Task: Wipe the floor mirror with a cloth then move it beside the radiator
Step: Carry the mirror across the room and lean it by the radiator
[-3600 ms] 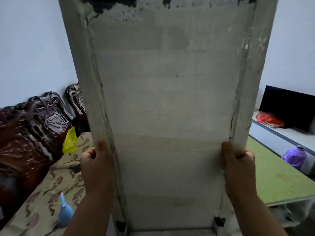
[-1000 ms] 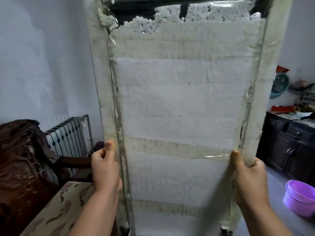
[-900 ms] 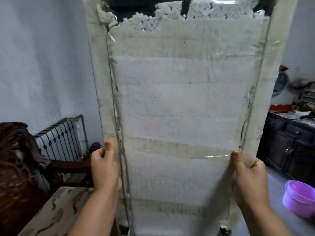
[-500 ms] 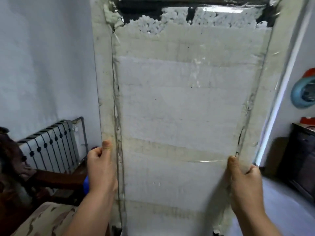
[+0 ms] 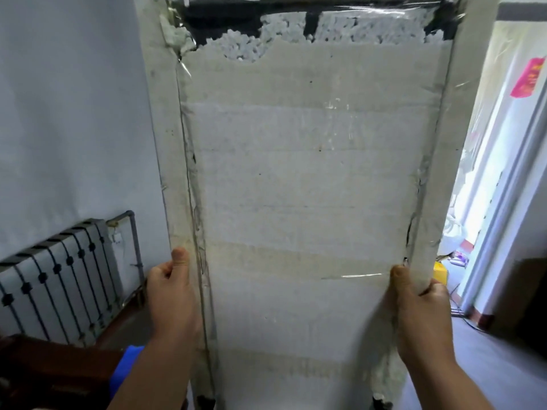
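Observation:
The floor mirror fills the middle of the view, upright, with its foam-and-tape back toward me; the glass side is hidden. My left hand grips its left edge at about waist height, thumb on the back. On the right edge my right hand holds it the same way. The white radiator with black ornaments stands against the wall at the lower left, just left of the mirror. No cloth is in view.
A dark wooden chair arm and a blue object sit at the bottom left. An open doorway with a white frame lies right of the mirror. A dark cabinet stands at the far right on the grey floor.
I have turned with the mirror from the sofa and table area toward the wall corner. The radiator has come closer on the left and the doorway has appeared on the right. Both hands keep their grip.

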`<state>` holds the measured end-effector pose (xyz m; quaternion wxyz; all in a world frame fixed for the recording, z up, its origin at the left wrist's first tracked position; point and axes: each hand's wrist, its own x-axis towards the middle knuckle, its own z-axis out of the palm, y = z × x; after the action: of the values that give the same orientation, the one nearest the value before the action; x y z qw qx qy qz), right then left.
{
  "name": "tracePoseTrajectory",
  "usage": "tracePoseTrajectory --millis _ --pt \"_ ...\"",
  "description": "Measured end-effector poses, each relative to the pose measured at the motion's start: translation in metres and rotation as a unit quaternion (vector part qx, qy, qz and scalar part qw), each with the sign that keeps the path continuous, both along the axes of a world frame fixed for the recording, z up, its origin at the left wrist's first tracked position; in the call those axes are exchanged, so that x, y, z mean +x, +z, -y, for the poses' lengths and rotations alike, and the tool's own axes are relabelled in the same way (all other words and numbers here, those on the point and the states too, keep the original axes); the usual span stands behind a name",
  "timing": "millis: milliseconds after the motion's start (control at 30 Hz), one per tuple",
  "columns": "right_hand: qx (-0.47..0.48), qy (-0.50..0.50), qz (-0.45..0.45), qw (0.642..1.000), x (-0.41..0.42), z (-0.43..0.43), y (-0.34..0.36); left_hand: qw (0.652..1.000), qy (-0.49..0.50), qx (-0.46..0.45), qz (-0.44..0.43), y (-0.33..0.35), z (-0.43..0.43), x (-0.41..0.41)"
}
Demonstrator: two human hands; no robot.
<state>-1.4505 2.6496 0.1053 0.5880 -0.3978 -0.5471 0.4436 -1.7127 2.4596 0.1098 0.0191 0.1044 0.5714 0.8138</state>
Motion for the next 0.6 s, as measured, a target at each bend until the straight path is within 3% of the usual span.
tracePoseTrajectory --millis 333,600 --pt "-0.016 0.053 -0.014 0.998 -0.101 -0.119 -0.003 0.999 0.006 0.013 -0.036 0.004 -0.094 -0.082" --pt "-0.031 0.148 0.015 0.988 -0.189 -0.234 -0.002 0.991 0.133 -0.007 -0.032 0.010 -0.173 -0.116"
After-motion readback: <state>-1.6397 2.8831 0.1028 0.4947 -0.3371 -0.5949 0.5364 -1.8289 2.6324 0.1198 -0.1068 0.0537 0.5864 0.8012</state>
